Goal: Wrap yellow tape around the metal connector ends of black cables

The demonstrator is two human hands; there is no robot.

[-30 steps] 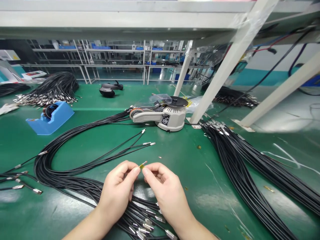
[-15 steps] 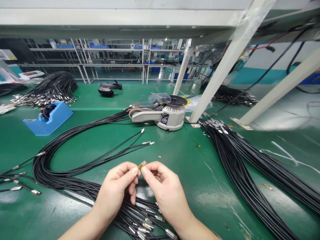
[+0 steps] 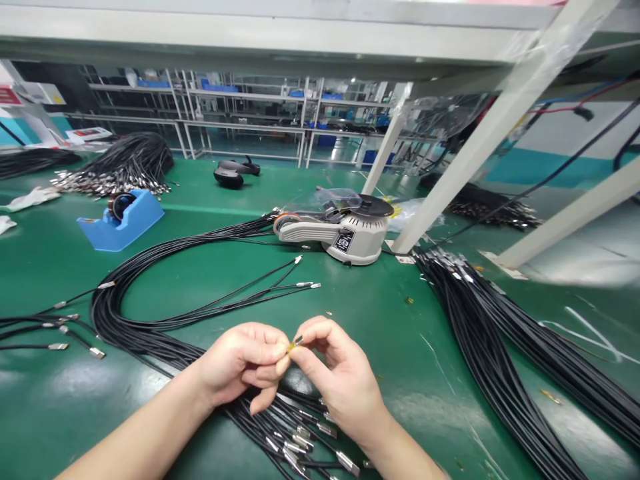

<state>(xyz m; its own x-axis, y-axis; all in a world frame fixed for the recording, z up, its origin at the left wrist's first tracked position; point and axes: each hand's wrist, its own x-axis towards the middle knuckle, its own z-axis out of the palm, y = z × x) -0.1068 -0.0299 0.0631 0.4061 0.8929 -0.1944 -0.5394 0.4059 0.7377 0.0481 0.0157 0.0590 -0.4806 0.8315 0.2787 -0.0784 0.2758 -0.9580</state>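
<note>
My left hand is closed in a pinch at the base of a small metal cable connector, its thumb and forefinger around the lower end. A bit of yellow tape shows on the connector between the two hands. The thumb and forefinger of my right hand press on the taped connector from the other side. Beneath my hands lies a bundle of black cables with silver connector ends; the held connector's cable is hidden by my fingers.
A round tape dispenser machine stands ahead, with a blue tape holder to the left. Thick black cable bundles run along the right, near slanted white posts. A cable heap lies at back left.
My right fingers have closed in over the connector's tip, and the yellow tape is now mostly covered. The whole view has shifted slightly, moving the bench things to the right.
</note>
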